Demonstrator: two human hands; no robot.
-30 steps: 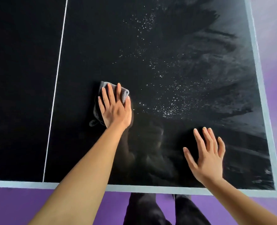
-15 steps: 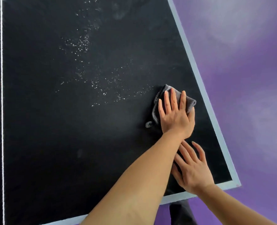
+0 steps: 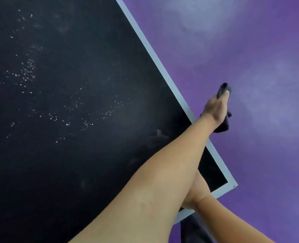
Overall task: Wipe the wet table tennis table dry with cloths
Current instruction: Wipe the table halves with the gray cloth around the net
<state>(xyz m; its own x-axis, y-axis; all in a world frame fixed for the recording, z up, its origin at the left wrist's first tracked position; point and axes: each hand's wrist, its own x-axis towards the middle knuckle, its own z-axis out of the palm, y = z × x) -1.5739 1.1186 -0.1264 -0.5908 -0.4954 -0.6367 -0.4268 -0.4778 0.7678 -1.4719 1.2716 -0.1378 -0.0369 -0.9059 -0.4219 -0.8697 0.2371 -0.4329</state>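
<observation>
The black table tennis table [image 3: 75,163] fills the left of the view, with water droplets [image 3: 85,122] scattered over its middle and more droplets [image 3: 27,72] at the left. My left arm reaches across to the right. My left hand [image 3: 217,109] is past the table's right side line and grips the dark grey cloth [image 3: 223,127] above the floor. One end of the cloth sticks out beyond my fingertips and the other hangs below my palm. My right hand [image 3: 197,188] lies on the table near the corner, and my left forearm hides its fingers.
The table's pale border line [image 3: 162,67] runs diagonally down to the near right corner [image 3: 232,185]. A purple floor [image 3: 250,50] lies beyond it. My dark trouser leg [image 3: 194,230] shows below the table's end edge.
My left hand swept the cloth rightward across the table and off its right edge. It now holds the cloth in the air. The view swung right. My right hand stayed near the corner.
</observation>
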